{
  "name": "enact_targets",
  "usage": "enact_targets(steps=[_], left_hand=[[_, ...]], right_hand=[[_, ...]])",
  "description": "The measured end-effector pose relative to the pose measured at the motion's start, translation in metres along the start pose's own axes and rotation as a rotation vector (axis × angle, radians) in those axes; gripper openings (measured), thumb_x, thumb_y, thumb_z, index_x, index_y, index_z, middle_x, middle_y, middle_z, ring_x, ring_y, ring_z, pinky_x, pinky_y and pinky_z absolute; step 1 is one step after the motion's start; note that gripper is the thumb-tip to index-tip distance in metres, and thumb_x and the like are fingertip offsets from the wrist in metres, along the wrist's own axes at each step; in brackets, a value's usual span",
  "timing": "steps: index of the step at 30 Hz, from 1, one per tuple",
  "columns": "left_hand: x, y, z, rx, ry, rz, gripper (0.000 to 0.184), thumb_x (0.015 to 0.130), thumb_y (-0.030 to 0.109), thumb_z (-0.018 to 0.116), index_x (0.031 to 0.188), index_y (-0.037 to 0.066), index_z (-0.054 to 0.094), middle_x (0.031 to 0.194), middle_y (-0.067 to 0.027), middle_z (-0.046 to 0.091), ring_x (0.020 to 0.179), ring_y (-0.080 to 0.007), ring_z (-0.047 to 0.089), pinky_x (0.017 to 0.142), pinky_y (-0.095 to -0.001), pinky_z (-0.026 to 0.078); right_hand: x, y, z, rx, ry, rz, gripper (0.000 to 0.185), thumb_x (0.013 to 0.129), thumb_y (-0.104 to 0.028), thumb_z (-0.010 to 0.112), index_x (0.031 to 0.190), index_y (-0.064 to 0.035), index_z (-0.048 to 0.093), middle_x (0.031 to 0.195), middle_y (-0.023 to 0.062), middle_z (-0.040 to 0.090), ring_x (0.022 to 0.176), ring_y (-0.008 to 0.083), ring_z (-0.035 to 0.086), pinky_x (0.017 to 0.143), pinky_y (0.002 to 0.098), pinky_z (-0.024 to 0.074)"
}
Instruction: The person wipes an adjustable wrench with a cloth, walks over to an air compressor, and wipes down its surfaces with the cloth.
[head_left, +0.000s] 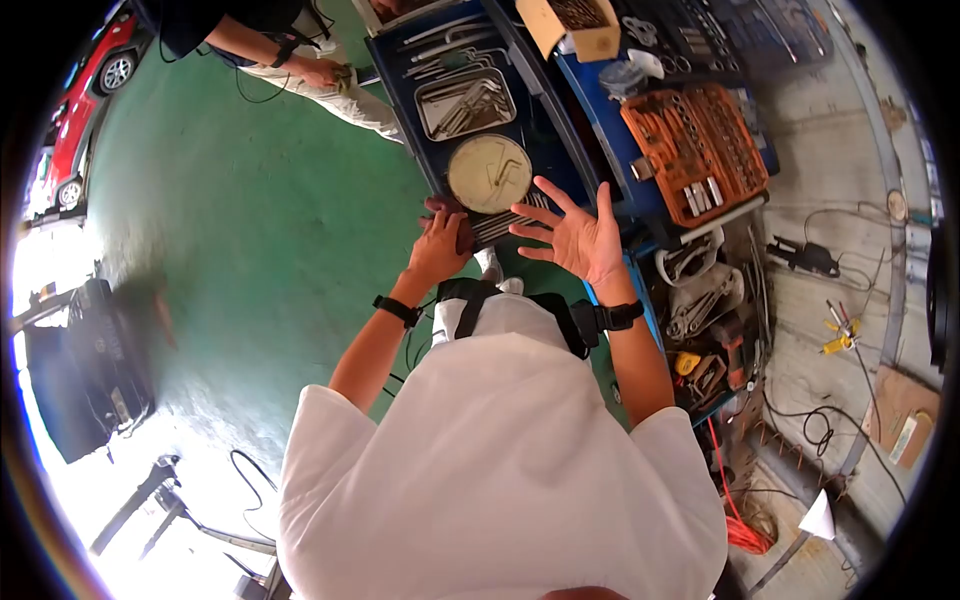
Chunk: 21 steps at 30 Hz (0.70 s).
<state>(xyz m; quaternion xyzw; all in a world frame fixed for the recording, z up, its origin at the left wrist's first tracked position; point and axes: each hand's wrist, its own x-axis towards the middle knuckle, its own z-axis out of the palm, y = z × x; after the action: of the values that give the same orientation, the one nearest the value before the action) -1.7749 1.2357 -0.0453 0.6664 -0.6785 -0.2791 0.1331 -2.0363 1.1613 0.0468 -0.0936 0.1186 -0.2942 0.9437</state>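
Observation:
My left hand [438, 247] is closed around a dark reddish cloth [464, 236] at the near left corner of an open blue drawer [425, 165]. My right hand [582, 240] is raised palm up, fingers spread, with nothing in it, over the drawer's right side. Between and beyond the hands lies a round cream tray [489, 173] with a few bent hex keys in it. Several long metal rods [493, 229] lie just below the round tray, partly behind my hands. A rectangular metal tray [465, 104] of tools sits farther back.
An orange socket case [695, 150] lies open at the right, near a cardboard box [597, 42]. Below it a lower shelf holds wrenches and a yellow tape measure [686, 363]. Another person's hand [318, 72] shows at the upper left. A red car [92, 95] stands far left.

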Motion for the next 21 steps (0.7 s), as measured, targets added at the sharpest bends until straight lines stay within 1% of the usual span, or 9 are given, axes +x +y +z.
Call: enact_targets(steps=[3,7,11,15,16,17,18,19,21], left_hand=[[-0.001,0.004,0.009,-0.030,0.007,-0.039,0.065,0.067,0.019,0.075,0.127,0.012,0.050,0.122,-0.0181,0.049,0.109,-0.0422,0.054,0.087,-0.0491,0.050],[-0.002,-0.003,0.026,-0.012,0.126,-0.017,0.065,0.066,0.019,0.076,0.126,0.013,0.050,0.122,-0.0189,0.049,0.110,-0.0432,0.053,0.093,-0.0497,0.045],[0.002,0.007,0.024,-0.037,-0.051,-0.150,0.059,0.071,0.029,0.074,0.122,0.009,0.053,0.122,-0.0207,0.053,0.110,-0.0426,0.054,0.093,-0.0484,0.045],[0.025,0.006,0.037,-0.150,-0.193,-0.091,0.050,0.078,0.030,0.072,0.118,0.004,0.055,0.112,-0.0185,0.059,0.099,-0.0342,0.061,0.087,-0.0440,0.049],[0.031,0.032,0.026,-0.354,-0.464,-0.114,0.047,0.082,0.032,0.069,0.117,0.003,0.057,0.109,-0.0158,0.061,0.100,-0.0285,0.061,0.088,-0.0407,0.049],[0.037,0.051,0.023,-0.553,-0.735,-0.137,0.044,0.085,0.033,0.066,0.116,0.002,0.058,0.106,-0.0130,0.063,0.100,-0.0229,0.060,0.088,-0.0373,0.049],[0.037,0.056,0.039,-0.563,-0.794,-0.095,0.043,0.092,0.035,0.061,0.121,0.004,0.056,0.108,-0.0095,0.061,0.101,-0.0177,0.057,0.091,-0.0335,0.047],[0.033,0.069,0.049,-0.557,-0.806,-0.082,0.043,0.092,0.035,0.061,0.121,0.004,0.056,0.108,-0.0095,0.061,0.101,-0.0177,0.057,0.091,-0.0335,0.047],[0.022,0.090,0.057,-1.009,-0.753,-0.257,0.048,0.096,0.040,0.056,0.127,0.004,0.052,0.112,-0.0108,0.060,0.105,-0.0186,0.056,0.095,-0.0340,0.045]], right_hand=[[-0.021,0.010,-0.013,0.013,-0.015,-0.038,0.093,0.087,-0.080,0.017,0.152,-0.0130,0.025,0.141,0.0256,0.045,0.126,0.0440,0.047,0.102,0.0565,0.0411],[-0.046,0.052,-0.056,-0.465,0.399,0.212,0.063,0.099,-0.055,0.039,0.145,-0.0123,0.039,0.129,0.0145,0.057,0.117,0.0266,0.057,0.099,0.0442,0.0435],[-0.063,0.102,-0.060,-0.881,0.547,0.204,0.059,0.097,-0.041,0.055,0.146,-0.0120,0.038,0.119,0.0093,0.064,0.104,0.0160,0.060,0.077,0.0306,0.0488],[-0.071,0.127,-0.060,-1.013,0.501,0.081,0.085,0.091,-0.033,0.067,0.154,-0.0123,0.014,0.141,0.0202,0.045,0.124,0.0282,0.051,0.089,0.0373,0.0508],[-0.071,0.125,-0.051,-0.972,0.514,0.099,0.093,0.089,-0.029,0.070,0.155,-0.0127,0.007,0.151,0.0207,0.031,0.133,0.0321,0.042,0.098,0.0411,0.0467],[-0.069,0.133,-0.063,-0.968,0.528,0.085,0.093,0.089,-0.029,0.070,0.155,-0.0127,0.007,0.151,0.0207,0.031,0.133,0.0321,0.042,0.098,0.0411,0.0467],[-0.065,0.146,-0.083,-1.133,0.517,-0.139,0.092,0.087,-0.026,0.072,0.154,-0.0119,0.010,0.150,0.0216,0.030,0.132,0.0333,0.043,0.098,0.0419,0.0468],[-0.063,0.153,-0.095,-1.295,0.500,-0.366,0.091,0.085,-0.023,0.073,0.153,-0.0110,0.013,0.150,0.0225,0.029,0.130,0.0346,0.044,0.098,0.0427,0.0469],[-0.064,0.139,-0.078,-1.438,0.656,-0.486,0.087,0.082,-0.020,0.073,0.150,-0.0102,0.020,0.144,0.0231,0.034,0.125,0.0370,0.047,0.098,0.0434,0.0467]])
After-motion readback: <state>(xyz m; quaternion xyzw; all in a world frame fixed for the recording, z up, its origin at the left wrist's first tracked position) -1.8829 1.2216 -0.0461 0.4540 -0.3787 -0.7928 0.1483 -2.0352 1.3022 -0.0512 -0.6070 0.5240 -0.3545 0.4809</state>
